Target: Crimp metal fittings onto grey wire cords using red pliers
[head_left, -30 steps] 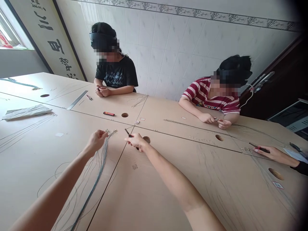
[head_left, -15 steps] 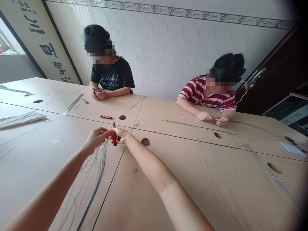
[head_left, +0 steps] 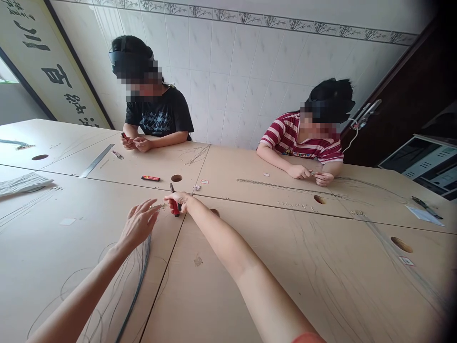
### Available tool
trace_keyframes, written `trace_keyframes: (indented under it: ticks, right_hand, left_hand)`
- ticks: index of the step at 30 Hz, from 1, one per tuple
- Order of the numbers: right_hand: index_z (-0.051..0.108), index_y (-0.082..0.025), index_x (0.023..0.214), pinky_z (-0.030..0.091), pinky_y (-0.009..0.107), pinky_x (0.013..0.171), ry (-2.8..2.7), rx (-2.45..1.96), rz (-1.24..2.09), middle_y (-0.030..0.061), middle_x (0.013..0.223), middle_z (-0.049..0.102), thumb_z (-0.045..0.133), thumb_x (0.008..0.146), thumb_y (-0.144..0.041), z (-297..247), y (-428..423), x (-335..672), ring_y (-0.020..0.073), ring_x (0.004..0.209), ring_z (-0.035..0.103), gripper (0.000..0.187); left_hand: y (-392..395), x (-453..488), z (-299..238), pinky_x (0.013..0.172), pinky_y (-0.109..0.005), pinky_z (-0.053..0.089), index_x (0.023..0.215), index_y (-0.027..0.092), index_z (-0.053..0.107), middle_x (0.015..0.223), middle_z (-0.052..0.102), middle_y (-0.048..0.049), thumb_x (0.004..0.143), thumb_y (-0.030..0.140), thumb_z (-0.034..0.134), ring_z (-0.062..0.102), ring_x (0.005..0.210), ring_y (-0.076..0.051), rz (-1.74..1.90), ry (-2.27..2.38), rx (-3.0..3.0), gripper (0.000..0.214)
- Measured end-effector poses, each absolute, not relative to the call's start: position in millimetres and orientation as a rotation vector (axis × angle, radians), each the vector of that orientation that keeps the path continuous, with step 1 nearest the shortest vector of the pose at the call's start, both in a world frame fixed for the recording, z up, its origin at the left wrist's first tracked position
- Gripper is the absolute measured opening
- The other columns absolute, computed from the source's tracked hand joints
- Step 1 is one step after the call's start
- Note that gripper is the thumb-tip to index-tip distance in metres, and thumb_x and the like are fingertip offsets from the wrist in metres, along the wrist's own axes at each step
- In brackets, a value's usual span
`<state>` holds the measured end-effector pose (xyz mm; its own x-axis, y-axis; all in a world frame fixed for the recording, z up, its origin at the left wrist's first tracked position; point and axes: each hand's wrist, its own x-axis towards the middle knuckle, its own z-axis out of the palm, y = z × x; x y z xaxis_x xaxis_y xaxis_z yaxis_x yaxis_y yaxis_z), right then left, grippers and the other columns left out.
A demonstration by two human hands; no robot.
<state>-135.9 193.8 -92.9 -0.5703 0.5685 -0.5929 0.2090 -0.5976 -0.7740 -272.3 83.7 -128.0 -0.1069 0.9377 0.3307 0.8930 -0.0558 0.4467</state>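
My right hand [head_left: 183, 200] is closed around a small tool with red-and-black handles, apparently pliers [head_left: 174, 207]; their dark nose points away from me. Just left of it, my left hand [head_left: 139, 223] has its fingers stretched out and apart, and I see nothing held in them. Small gold-coloured bits [head_left: 162, 206] lie between the two hands, close to the left fingertips. A bundle of thin dark strands [head_left: 137, 295] runs from beneath the left hand toward me, with several loose strands fanning out beside it. The left hand hides the bundle's far end.
Two people sit across the table [head_left: 228, 267], their hands on small items. A red tube-like item [head_left: 150, 178], a metal ruler [head_left: 97, 161], small labels and round holes, one a table hole [head_left: 176, 178], lie beyond my hands. More strands [head_left: 278, 186] stretch across the right side.
My left hand has come away from the pliers, moving left and down, and its fingers have opened. My right hand still holds the pliers. The person at left now holds up a red-and-dark item.
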Motion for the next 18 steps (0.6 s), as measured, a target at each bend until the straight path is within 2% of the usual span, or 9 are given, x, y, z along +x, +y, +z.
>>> trace_keyframes:
  ticks: [2, 7, 13, 18]
  right_hand:
    - [0.058, -0.012, 0.106, 0.053, 0.025, 0.062, -1.266, -1.323, 2.256, 0.0033, 0.093, 0.062, 0.054, 0.093, -0.032, -93.2, 194.9, -135.7, 0.0105, 0.072, 0.060, 0.024]
    - [0.059, -0.012, 0.100, 0.050, 0.021, 0.054, -1.258, -1.310, 2.237, 0.0006, 0.083, 0.061, 0.054, 0.093, -0.032, -89.4, 197.8, -132.5, 0.0074, 0.062, 0.057, 0.022]
    - [0.059, -0.011, 0.092, 0.045, 0.018, 0.049, -1.232, -1.243, 2.229, -0.0024, 0.073, 0.057, 0.053, 0.093, -0.035, -77.6, 201.2, -124.1, 0.0051, 0.053, 0.051, 0.024]
    - [0.056, -0.013, 0.075, 0.040, 0.019, 0.046, -1.210, -1.167, 2.244, -0.0076, 0.055, 0.046, 0.055, 0.092, -0.030, -62.2, 198.9, -112.0, 0.0045, 0.044, 0.042, 0.025]
  left_hand:
    - [81.4, -267.5, -135.1, 0.109, -0.046, 0.023, 0.104, 0.024, 0.068, 0.132, 0.058, -0.0087, 0.087, 0.033, 0.041, 0.047, 0.126, -0.027, 0.815, 2.086, 2.160, 0.033]
    - [76.7, -263.9, -144.1, 0.103, -0.044, 0.031, 0.103, 0.025, 0.068, 0.122, 0.066, -0.0076, 0.090, 0.034, 0.038, 0.059, 0.109, -0.025, 0.661, 2.109, 2.289, 0.034]
    - [76.7, -263.4, -145.1, 0.100, -0.042, 0.034, 0.106, 0.024, 0.066, 0.123, 0.065, -0.0084, 0.092, 0.036, 0.033, 0.059, 0.111, -0.026, 0.585, 2.162, 2.349, 0.038]
    - [76.9, -263.8, -147.4, 0.099, -0.043, 0.034, 0.107, 0.022, 0.066, 0.123, 0.065, -0.0104, 0.093, 0.035, 0.031, 0.059, 0.112, -0.027, 0.566, 2.173, 2.390, 0.040]
